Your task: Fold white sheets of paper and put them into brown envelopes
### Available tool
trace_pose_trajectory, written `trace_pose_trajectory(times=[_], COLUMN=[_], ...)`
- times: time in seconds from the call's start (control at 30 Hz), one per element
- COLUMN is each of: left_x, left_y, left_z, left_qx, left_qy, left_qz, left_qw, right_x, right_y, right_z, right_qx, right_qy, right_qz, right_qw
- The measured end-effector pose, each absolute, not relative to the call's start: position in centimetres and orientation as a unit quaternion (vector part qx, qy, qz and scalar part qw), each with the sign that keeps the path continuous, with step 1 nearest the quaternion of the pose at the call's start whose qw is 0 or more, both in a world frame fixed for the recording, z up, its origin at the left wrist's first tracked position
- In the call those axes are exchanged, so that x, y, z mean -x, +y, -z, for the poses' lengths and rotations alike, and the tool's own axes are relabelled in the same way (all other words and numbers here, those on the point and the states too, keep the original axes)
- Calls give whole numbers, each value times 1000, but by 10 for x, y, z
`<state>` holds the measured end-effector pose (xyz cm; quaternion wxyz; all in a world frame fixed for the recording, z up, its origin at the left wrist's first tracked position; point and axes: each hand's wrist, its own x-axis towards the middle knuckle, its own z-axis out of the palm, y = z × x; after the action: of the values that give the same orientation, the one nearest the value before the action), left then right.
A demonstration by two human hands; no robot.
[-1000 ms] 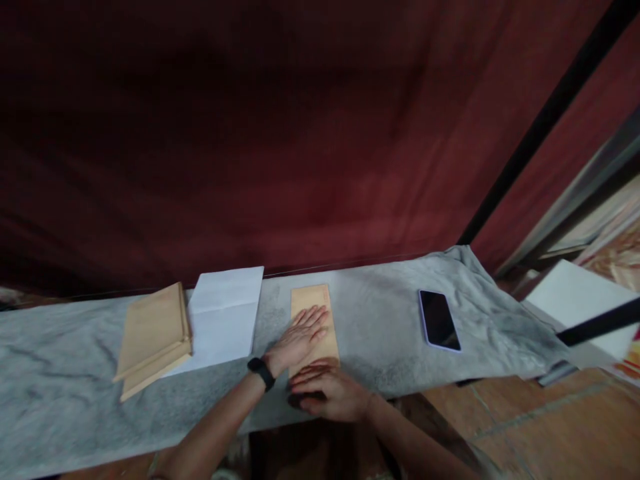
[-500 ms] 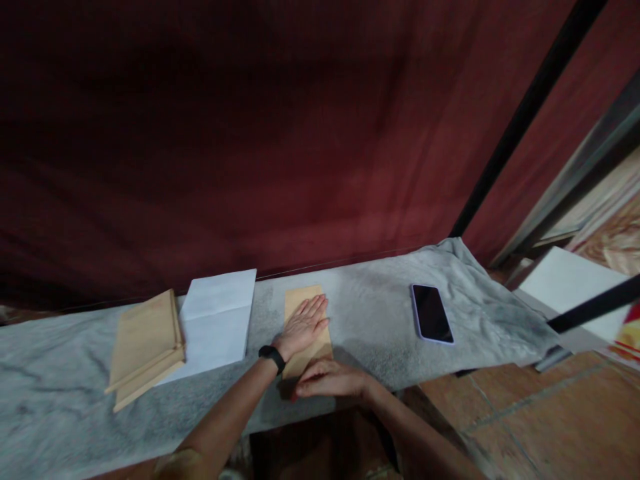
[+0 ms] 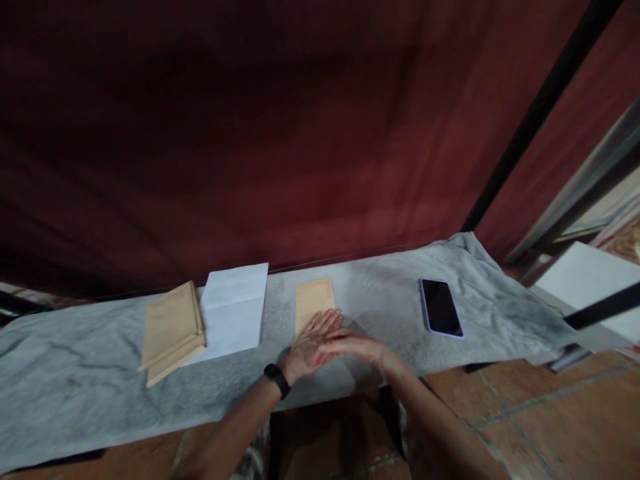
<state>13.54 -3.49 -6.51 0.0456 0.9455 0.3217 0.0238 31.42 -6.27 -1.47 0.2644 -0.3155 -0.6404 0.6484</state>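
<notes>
Fingers (image 3: 327,321) are stretched out and slightly parted on the left hand (image 3: 306,351), which is held over the near part of a brown envelope (image 3: 314,297); nothing is seen gripped there. A black band (image 3: 277,382) is worn at that wrist. Now the right hand (image 3: 353,344): it is laid across the left from three o'clock, the two apparently touching, its finger pose hidden, so whether anything is gripped cannot be told. The envelope's far end is exposed at twelve o'clock, small reddish marks printed at its right edge. Out at ten, a creased white sheet (image 3: 235,307) is spread on the grey cloth (image 3: 385,300), its left side overlapped by stacked brown envelopes (image 3: 170,323) at nine. Between two and three, a phone (image 3: 443,308) is laid flat, dark screen up, well apart from the hands. Beyond, twelve o'clock is filled by a dark red curtain (image 3: 300,133); a black pole (image 3: 540,120) is seen between one and two, and tiled floor (image 3: 530,407) is glimpsed at four.
</notes>
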Motion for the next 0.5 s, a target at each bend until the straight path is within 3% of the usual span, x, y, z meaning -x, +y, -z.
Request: trace_pose_trajectory(times=[0.23, 0.37, 0.5], left_x=[-138, -137, -139], left_y=[-75, -96, -107], left_z=[51, 45, 43], left_qx=[-946, -949, -945], left_qy=[318, 307, 313], left_qz=[-47, -66, -73], left_qw=[39, 40, 68], right_x=[-325, -324, -313], right_y=[-39, -33, -37], right_z=[42, 53, 61], right_qx=[509, 543, 526], right_qy=[-559, -585, -672], right_qz=[-510, -442, -378], right_qw=[411, 410, 358])
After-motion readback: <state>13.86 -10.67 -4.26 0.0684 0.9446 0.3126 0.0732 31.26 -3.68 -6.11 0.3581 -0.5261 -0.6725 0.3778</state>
